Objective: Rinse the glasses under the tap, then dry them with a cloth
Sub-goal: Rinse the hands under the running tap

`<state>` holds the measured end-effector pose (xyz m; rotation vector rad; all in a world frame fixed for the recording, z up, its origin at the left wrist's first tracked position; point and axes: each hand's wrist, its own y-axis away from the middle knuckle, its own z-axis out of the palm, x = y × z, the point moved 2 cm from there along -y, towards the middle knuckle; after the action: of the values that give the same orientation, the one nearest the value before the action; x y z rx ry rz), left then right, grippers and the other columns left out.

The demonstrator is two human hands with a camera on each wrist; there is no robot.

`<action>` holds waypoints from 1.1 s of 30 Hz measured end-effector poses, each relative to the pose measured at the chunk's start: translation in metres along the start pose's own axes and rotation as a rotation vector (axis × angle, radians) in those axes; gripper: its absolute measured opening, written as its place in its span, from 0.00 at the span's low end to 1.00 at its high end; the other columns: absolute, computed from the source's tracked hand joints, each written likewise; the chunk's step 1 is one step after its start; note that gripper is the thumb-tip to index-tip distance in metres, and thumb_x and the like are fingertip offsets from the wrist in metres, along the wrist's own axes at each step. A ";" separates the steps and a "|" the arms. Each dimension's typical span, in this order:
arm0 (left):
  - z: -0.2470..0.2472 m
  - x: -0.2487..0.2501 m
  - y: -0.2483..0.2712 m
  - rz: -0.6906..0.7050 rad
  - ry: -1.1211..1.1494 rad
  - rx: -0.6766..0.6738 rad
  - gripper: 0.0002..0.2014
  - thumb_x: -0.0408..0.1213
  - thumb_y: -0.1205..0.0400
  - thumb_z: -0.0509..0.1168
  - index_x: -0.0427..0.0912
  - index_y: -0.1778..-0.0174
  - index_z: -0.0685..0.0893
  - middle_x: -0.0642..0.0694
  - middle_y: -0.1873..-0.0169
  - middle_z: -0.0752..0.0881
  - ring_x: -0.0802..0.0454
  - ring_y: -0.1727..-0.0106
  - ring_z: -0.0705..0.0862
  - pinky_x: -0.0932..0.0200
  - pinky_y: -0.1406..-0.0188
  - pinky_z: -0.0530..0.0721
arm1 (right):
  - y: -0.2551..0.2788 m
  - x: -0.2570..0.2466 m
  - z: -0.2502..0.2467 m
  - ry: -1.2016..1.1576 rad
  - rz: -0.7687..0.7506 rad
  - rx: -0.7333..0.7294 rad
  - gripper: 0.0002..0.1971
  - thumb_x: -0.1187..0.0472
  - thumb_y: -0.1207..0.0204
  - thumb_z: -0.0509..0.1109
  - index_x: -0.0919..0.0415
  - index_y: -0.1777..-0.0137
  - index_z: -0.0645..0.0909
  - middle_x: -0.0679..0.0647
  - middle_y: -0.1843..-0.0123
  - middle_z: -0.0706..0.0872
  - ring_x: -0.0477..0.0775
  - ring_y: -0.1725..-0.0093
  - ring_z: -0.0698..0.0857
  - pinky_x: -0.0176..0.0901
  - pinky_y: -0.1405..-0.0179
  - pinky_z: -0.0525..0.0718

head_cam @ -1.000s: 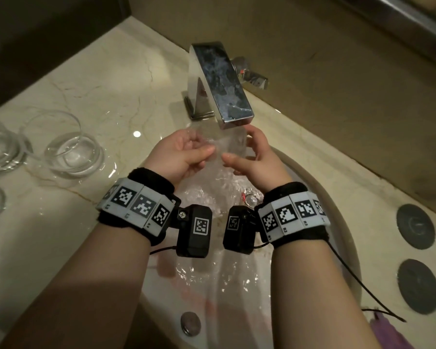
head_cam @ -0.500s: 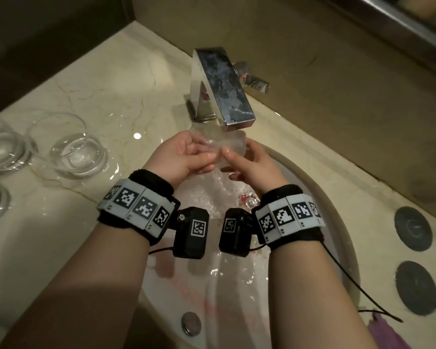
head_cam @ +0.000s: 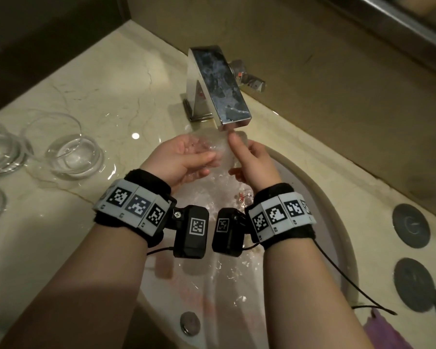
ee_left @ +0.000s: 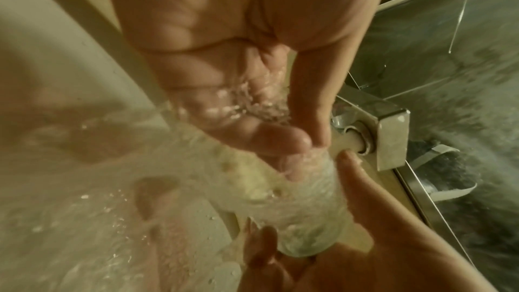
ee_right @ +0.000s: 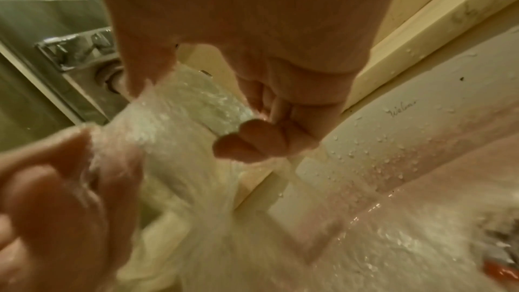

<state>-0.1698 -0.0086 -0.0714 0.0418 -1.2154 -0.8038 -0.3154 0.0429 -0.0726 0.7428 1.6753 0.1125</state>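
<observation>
Under the tap point(head_cam: 219, 86), in the running water, a glass point(head_cam: 222, 149) is held on its side between both hands, directly below the spout so the stream runs over it. The left hand point(head_cam: 184, 159) cups it from the left, fingers curled round the wall with the thumb laid across the near side; in the left wrist view water pools in that palm, which suggests the hand is partly there to turn water onto the glass. The right hand point(head_cam: 252, 165) grips the other end, its forefinger raised along the glass toward the spout and the remaining fingers curled underneath. That two-ended hold probably lets the glass be rolled so every side meets the stream, and it guards against a slip, since wet glass is slick.

All this sits over the basin point(head_cam: 337, 222), so the run-off falls toward the drain point(head_cam: 189, 323) and a dropped glass would land in the bowl rather than on stone. To the left, well apart on the wet counter point(head_cam: 86, 79), stand more glasses point(head_cam: 73, 154); whether they are already rinsed cannot be told. A purple cloth point(head_cam: 385, 331) shows at the lower right corner, near the basin's edge, handy for drying, which has not begun. Dark round discs point(head_cam: 410, 222) lie on the counter to the right.
</observation>
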 end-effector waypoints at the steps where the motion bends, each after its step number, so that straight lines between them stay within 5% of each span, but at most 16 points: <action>1: -0.001 -0.001 0.000 0.003 -0.011 0.011 0.10 0.21 0.24 0.65 0.42 0.58 0.79 0.47 0.67 0.88 0.58 0.67 0.89 0.70 0.71 0.83 | 0.000 0.001 0.001 0.000 -0.004 -0.014 0.31 0.39 0.28 0.70 0.57 0.31 0.72 0.53 0.41 0.83 0.48 0.58 0.85 0.39 0.60 0.77; 3: -0.005 -0.002 0.000 0.016 -0.011 0.027 0.10 0.20 0.23 0.65 0.41 0.56 0.79 0.47 0.66 0.87 0.58 0.67 0.88 0.69 0.69 0.84 | 0.002 0.001 0.001 -0.007 -0.017 -0.060 0.38 0.44 0.34 0.78 0.56 0.28 0.70 0.52 0.38 0.82 0.48 0.51 0.85 0.39 0.57 0.77; 7: -0.012 -0.003 0.001 -0.004 0.018 0.017 0.11 0.26 0.28 0.68 0.41 0.52 0.80 0.46 0.59 0.88 0.54 0.57 0.90 0.62 0.62 0.88 | 0.007 -0.006 -0.003 0.011 -0.126 -0.034 0.33 0.56 0.37 0.82 0.55 0.32 0.73 0.45 0.46 0.82 0.42 0.51 0.83 0.34 0.54 0.82; 10: -0.018 -0.008 0.002 -0.048 -0.072 0.053 0.17 0.34 0.32 0.71 0.43 0.47 0.81 0.46 0.50 0.87 0.54 0.50 0.89 0.55 0.53 0.88 | 0.007 -0.015 -0.003 0.197 -0.251 0.034 0.37 0.52 0.43 0.86 0.51 0.35 0.73 0.50 0.39 0.79 0.48 0.44 0.82 0.44 0.44 0.84; 13: -0.023 -0.013 0.002 -0.096 -0.097 0.120 0.17 0.34 0.26 0.71 0.44 0.41 0.79 0.45 0.48 0.85 0.53 0.48 0.87 0.52 0.51 0.88 | 0.006 -0.024 -0.003 0.425 -0.355 0.067 0.41 0.50 0.43 0.85 0.52 0.31 0.71 0.47 0.38 0.73 0.46 0.41 0.76 0.40 0.40 0.78; 18: -0.021 -0.016 0.002 -0.149 -0.175 0.079 0.17 0.36 0.19 0.65 0.42 0.33 0.78 0.46 0.48 0.86 0.52 0.48 0.86 0.51 0.52 0.89 | 0.006 -0.033 -0.002 0.586 -0.404 0.047 0.42 0.48 0.42 0.84 0.53 0.28 0.71 0.47 0.42 0.72 0.43 0.47 0.73 0.34 0.47 0.72; 23: -0.018 -0.013 0.006 -0.189 -0.067 0.102 0.08 0.39 0.16 0.61 0.40 0.45 0.80 0.44 0.53 0.86 0.48 0.53 0.88 0.49 0.56 0.89 | 0.009 -0.034 0.000 0.550 -0.393 0.022 0.41 0.49 0.42 0.84 0.51 0.29 0.71 0.45 0.41 0.71 0.43 0.45 0.73 0.35 0.44 0.72; 26: -0.020 -0.012 0.008 -0.186 -0.014 0.096 0.05 0.39 0.16 0.61 0.42 0.51 0.78 0.43 0.48 0.85 0.44 0.51 0.89 0.48 0.57 0.90 | 0.007 -0.023 0.001 0.431 -0.336 0.008 0.42 0.50 0.42 0.84 0.53 0.29 0.69 0.48 0.35 0.75 0.50 0.37 0.78 0.48 0.34 0.78; 29: -0.019 -0.011 0.006 -0.089 0.047 0.079 0.02 0.33 0.18 0.62 0.41 0.55 0.77 0.41 0.48 0.84 0.46 0.52 0.89 0.55 0.55 0.89 | 0.009 -0.011 -0.001 0.343 -0.246 -0.031 0.38 0.54 0.39 0.84 0.53 0.32 0.67 0.51 0.36 0.79 0.53 0.39 0.81 0.56 0.36 0.81; 33: -0.015 -0.005 0.001 0.115 -0.287 0.114 0.07 0.31 0.22 0.69 0.42 0.65 0.78 0.47 0.46 0.79 0.56 0.50 0.82 0.59 0.49 0.87 | 0.010 0.001 -0.010 0.314 -0.144 -0.093 0.40 0.55 0.35 0.82 0.51 0.28 0.60 0.52 0.31 0.77 0.53 0.39 0.81 0.47 0.39 0.80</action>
<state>-0.1574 -0.0105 -0.0805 -0.0516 -1.5204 -0.6537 -0.3201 0.0540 -0.0661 0.5523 2.0020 0.2120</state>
